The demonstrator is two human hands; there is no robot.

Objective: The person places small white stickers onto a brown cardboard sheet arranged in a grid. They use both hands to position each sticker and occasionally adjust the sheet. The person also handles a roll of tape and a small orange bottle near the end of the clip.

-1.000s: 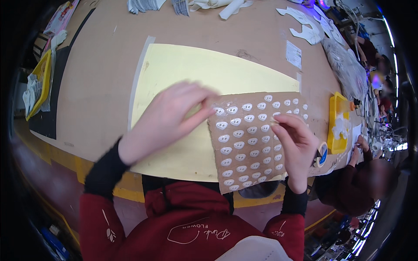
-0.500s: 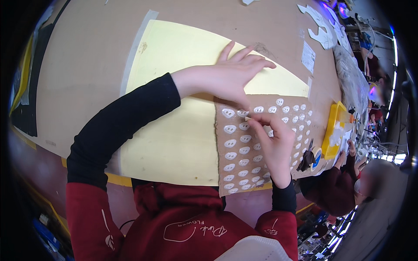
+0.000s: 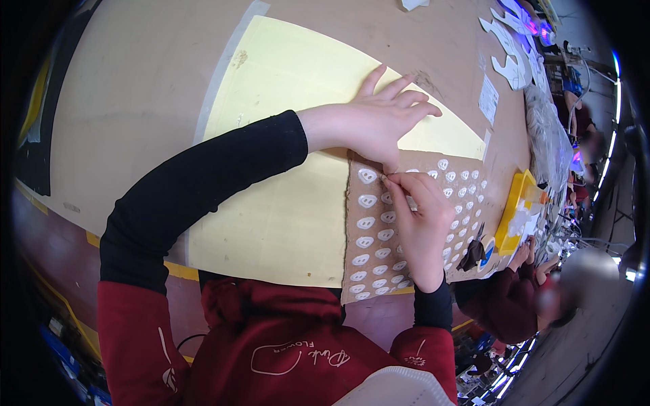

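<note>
My left hand (image 3: 382,123) lies with fingers spread on a pale yellow sheet (image 3: 271,216), its thumb reaching down to the top edge of a piece of brown cardboard (image 3: 376,210). Rows of small white oval pieces (image 3: 364,241), each with two dark marks like a snout, cover the cardboard. My right hand (image 3: 428,220) is over the cardboard, thumb and forefinger pinched together at the top row, close beside my left thumb. Whatever is between those fingertips is too small to name. The right hand hides several of the ovals.
To the right are a yellow tray (image 3: 502,233), a dark-handled tool (image 3: 472,256) and a blue-and-white roll (image 3: 487,252). Farther back lie a clear plastic bag (image 3: 547,139), a paper slip (image 3: 488,99) and white cut-outs (image 3: 511,64). Another person (image 3: 497,304) works at the right.
The view has shifted slightly, moving the sheet and cardboard a little right. My right fingertips have come up against the area by my left thumb. My left hand stays spread.
</note>
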